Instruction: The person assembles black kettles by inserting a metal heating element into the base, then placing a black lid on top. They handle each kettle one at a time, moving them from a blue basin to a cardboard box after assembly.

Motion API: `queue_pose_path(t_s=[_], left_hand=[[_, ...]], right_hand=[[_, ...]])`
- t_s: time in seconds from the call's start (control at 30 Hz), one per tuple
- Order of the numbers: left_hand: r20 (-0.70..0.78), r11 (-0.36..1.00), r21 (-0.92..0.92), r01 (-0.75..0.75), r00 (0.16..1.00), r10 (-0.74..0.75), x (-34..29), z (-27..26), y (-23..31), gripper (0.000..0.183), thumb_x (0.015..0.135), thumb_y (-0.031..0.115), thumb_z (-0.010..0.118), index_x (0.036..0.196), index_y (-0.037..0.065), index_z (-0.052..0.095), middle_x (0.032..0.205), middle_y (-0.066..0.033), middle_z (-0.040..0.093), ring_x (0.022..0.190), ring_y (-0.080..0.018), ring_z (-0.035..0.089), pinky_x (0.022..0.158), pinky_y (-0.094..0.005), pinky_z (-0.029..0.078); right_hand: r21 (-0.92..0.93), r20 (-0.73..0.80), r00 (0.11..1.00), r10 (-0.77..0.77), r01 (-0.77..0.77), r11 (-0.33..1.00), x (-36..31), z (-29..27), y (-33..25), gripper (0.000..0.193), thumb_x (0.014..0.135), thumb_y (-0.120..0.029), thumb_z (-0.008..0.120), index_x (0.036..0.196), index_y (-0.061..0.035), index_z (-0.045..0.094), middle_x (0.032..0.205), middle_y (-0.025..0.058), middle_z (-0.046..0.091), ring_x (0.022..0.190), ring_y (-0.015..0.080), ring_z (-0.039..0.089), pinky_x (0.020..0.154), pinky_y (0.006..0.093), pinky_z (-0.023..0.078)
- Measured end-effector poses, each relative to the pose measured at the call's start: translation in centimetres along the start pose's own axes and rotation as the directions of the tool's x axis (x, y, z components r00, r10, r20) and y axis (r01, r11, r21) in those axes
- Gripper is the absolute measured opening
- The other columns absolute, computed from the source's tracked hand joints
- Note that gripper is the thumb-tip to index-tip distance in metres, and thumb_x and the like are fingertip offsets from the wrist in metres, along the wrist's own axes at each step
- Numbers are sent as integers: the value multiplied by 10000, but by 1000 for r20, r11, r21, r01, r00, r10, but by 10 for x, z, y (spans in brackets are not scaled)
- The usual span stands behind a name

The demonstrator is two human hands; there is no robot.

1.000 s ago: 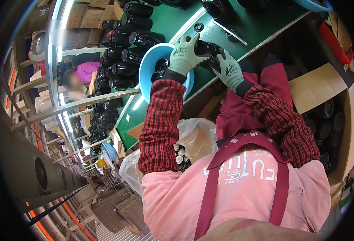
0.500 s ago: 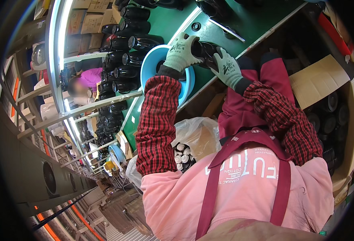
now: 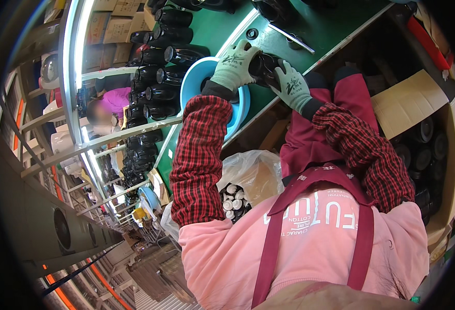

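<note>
Over the green worktable (image 3: 326, 26), both my gloved hands hold one glossy black rounded vessel (image 3: 264, 68), which lies tilted between them. My left hand (image 3: 236, 64) is closed around its left end, with the thumb and fingers curled on the rim. My right hand (image 3: 293, 89) grips the other end, fingers bent over its side. The underside of the vessel and its exact kind are hidden. Below my left wrist stands a light blue basin (image 3: 190, 89) with something dark in it. A small black ring-shaped part (image 3: 252, 33) lies on the table just beyond my hands.
Rows of similar glossy black vessels (image 3: 171, 75) stand at the left. A white rod (image 3: 291, 39) lies farther off. By my lap are a clear plastic bag (image 3: 258, 168) and white-and-black caps (image 3: 232, 199). A carton (image 3: 452, 170) of dark round parts is at right; another person (image 3: 115, 103) sits far left.
My left hand has turned slightly and its fingers have shifted on the vessel's end. The left forearm has swung a little to the left. My right hand stays nearly in place.
</note>
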State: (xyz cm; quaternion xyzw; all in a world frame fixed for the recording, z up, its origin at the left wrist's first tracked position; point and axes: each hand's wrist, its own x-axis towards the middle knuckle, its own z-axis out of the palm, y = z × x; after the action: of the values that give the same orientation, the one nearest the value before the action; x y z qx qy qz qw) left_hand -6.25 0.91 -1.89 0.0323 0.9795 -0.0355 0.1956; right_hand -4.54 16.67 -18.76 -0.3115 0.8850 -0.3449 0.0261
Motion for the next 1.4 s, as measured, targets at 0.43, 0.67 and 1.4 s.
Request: queue_pose_path(t_s=[0.43,0.67,1.4], left_hand=[[-64,957,-33,290,954,-291,-7,-1,1,902,761,478,846,1481,132,428,1378,-203,521,1248,-359,585,984,-452,536],[-76,964,216,156,987,-143,-12,-12,9,1139,647,400,943,1558,146,308,1489,-215,419,1307,-395,539,1094,-461,493],[113,786,-271,555,830,-547,15,4,2,883,744,678,765,1137,-106,662,1007,-245,727,873,-311,737,774,-411,587]], right_hand=[[-16,-13,1000,-16,16,1000,1,5,2,534,865,-413,734,1255,-104,539,1303,172,516,1082,328,615,895,449,517],[-31,-12,1000,-13,13,999,1,3,4,527,877,-415,721,1263,-109,536,1311,176,517,1079,328,615,894,450,517],[-14,-14,999,-45,45,999,6,5,5,539,884,-406,707,1286,-99,522,1372,197,515,1111,331,611,923,439,515]])
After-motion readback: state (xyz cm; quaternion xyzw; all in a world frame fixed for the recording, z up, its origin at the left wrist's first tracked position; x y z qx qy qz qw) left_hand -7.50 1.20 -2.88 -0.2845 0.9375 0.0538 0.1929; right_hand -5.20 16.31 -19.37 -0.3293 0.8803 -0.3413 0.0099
